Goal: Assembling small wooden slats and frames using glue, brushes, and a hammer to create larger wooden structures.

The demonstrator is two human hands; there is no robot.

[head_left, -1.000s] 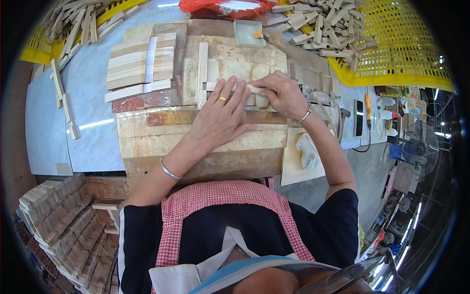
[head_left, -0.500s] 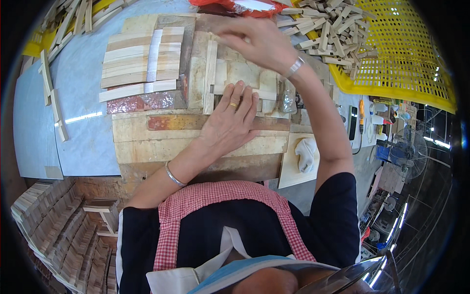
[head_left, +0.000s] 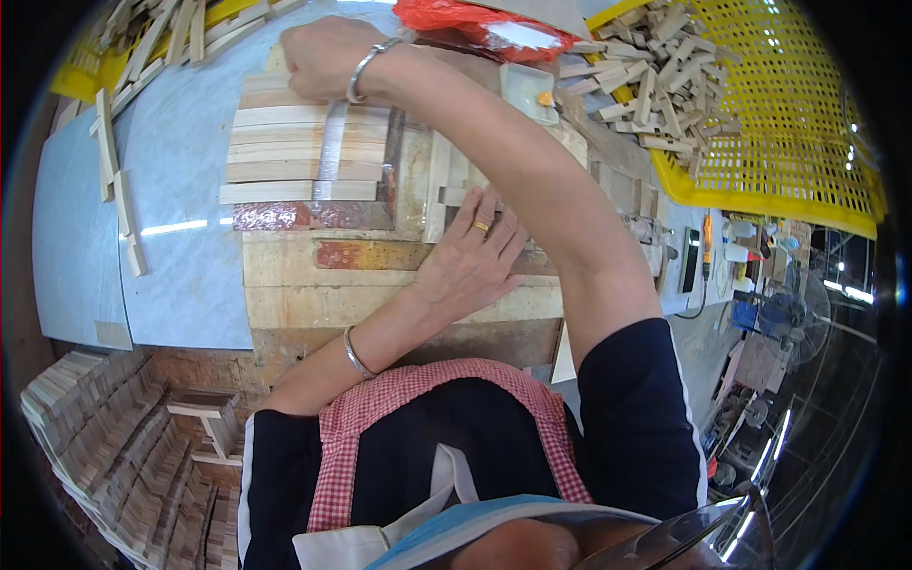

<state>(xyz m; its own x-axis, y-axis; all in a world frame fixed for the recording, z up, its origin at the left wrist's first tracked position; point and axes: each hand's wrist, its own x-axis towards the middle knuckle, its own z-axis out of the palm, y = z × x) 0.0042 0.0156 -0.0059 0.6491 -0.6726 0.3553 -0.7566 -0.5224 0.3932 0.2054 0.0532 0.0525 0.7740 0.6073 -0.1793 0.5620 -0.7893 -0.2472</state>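
Observation:
My left hand (head_left: 475, 252) lies flat on the wooden jig board (head_left: 408, 190), fingers stretched out and slightly spread over the light wood pieces there. An upright wood strip (head_left: 438, 176) stands just left of those fingers. My right arm crosses over to the far left, partly covering the jig. My right hand (head_left: 332, 59) is closed at the far edge of a row of wooden slats (head_left: 285, 152); its fingertips are hidden, so what they hold cannot be made out. A shiny clear strip (head_left: 332, 142) runs across the slats.
A yellow basket (head_left: 788, 152) and a heap of short wood pieces (head_left: 655, 85) are at the far right. Red plastic (head_left: 446, 24) and a small pale tray (head_left: 513, 78) lie at the back. Stacked wood parts (head_left: 114, 446) stand at the lower left.
My right hand has swung left from above the jig to the far edge of the slat row. My left hand stays flat on the jig, and the whole view has shifted slightly.

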